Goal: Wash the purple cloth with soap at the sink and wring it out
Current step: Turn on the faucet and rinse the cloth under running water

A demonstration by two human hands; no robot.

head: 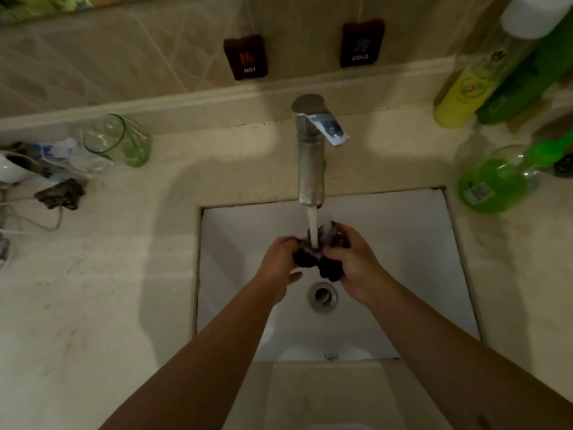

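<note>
cloth: bunched purple cloth (313,257) under tap (311,169) stream, above sink (403,243) drain
left hand (277,262): gripping cloth
right hand (356,262): gripping cloth

The cloth (322,259) is dark purple, the sink (403,243) white, the bench (108,290) mottled beige, the faucet (311,156) silver, the soap bottle (493,181) bright green, the glass (119,141) green-tinted.

Upper centre: "HOT" on the left dark wall tag (245,57), "COLD" on the right dark wall tag (362,45); bottle labels unreadable.
</note>
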